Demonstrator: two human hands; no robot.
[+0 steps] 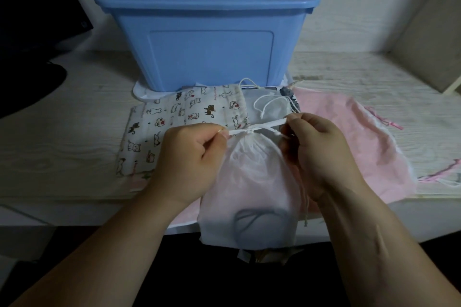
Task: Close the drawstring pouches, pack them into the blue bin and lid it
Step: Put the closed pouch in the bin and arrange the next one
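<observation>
A white translucent drawstring pouch [252, 187] hangs over the table's front edge, its neck gathered tight. My left hand [189, 159] pinches one end of its white ribbon [264, 125] and my right hand [316, 147] pinches the other end, the ribbon stretched between them. Behind lie a cat-print pouch [174, 122], a small white pouch [270, 107] with a loose cord, and a pink pouch [354, 137] to the right. The blue bin [207, 40] stands open at the back, sitting on a white lid [142, 91].
A dark monitor [37, 2] and its base stand at the far left. A beige board [429, 40] leans at the right. More pink drawstrings [446, 169] lie at the right edge. The table's front edge runs just under my wrists.
</observation>
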